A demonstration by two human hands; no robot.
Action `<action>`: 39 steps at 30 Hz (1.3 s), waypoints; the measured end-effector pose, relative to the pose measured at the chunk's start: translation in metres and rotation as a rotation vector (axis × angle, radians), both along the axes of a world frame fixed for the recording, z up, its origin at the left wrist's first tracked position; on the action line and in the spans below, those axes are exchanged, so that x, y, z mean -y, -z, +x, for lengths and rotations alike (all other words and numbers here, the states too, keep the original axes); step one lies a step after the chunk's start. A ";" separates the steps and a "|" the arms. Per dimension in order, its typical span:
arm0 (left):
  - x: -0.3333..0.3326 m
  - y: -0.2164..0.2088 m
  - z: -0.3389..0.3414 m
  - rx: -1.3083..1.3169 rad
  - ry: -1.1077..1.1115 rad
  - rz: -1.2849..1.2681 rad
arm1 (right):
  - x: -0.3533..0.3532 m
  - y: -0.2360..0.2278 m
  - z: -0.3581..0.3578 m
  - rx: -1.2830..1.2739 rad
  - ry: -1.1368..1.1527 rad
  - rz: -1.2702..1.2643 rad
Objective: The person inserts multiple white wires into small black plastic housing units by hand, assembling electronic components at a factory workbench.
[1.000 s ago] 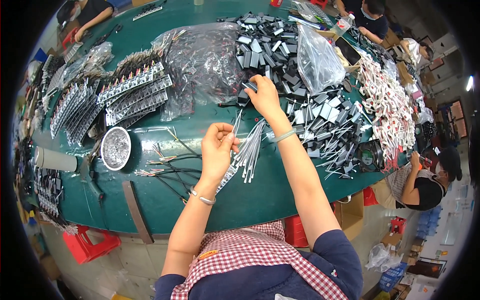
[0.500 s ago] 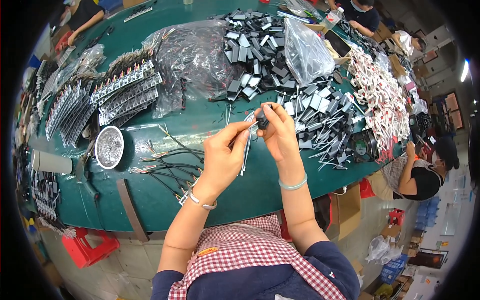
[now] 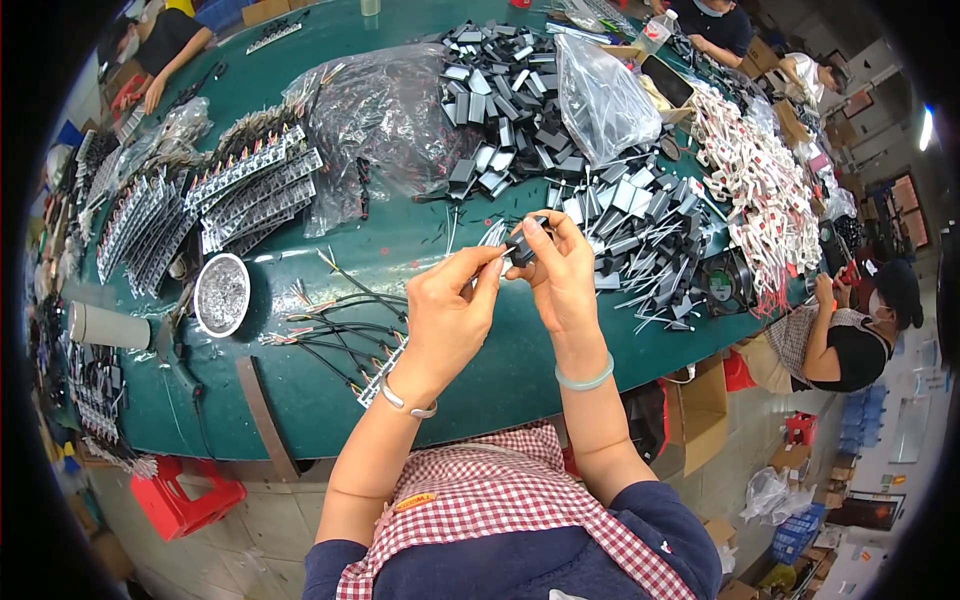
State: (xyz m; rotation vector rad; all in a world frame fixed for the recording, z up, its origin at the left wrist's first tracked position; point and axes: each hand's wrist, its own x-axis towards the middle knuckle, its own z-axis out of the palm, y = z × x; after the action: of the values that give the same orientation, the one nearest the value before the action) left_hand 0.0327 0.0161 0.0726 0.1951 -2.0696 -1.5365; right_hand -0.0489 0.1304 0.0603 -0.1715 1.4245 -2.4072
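Observation:
My right hand [image 3: 562,275] holds a small black plastic housing [image 3: 520,248] between thumb and fingers, above the green table. My left hand [image 3: 452,308] is closed in a pinch at the near-left side of the housing, on a thin white strip like a cable tie whose end meets the housing; the fingers hide most of it. Several more white strips [image 3: 492,234] show just behind the fingertips. Beside my left wrist lie black cables [image 3: 345,332] with bared coloured ends, joined to a strip of small circuit boards [image 3: 377,378].
A heap of black and grey housings [image 3: 510,95] fills the far middle, with a clear plastic bag [image 3: 608,100] on it. White connector leads [image 3: 750,180] pile up at right. Stacked circuit boards [image 3: 255,185], a white bowl [image 3: 221,295] and a metal bar [image 3: 265,415] lie left. Co-workers sit around the table.
The black housing has tilted and come slightly lower and left in my right hand. My left hand keeps its pinch beside it. The whole view has shifted slightly.

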 end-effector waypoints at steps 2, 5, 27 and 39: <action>0.000 -0.002 0.000 0.004 -0.003 -0.025 | 0.000 -0.001 0.001 -0.020 0.016 0.006; 0.001 -0.003 0.000 0.002 -0.019 -0.060 | 0.001 -0.003 0.004 -0.061 0.046 0.029; 0.017 -0.001 -0.005 0.390 0.258 0.549 | -0.001 -0.006 0.013 -0.554 0.191 0.397; 0.014 0.038 -0.010 0.417 0.250 0.379 | -0.029 0.025 0.006 -0.451 0.331 0.410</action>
State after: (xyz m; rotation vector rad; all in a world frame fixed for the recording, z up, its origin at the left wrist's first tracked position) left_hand 0.0229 0.0021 0.0344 0.4427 -2.1478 -2.1935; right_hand -0.0430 0.1590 0.0356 -0.4256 2.2755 -2.3461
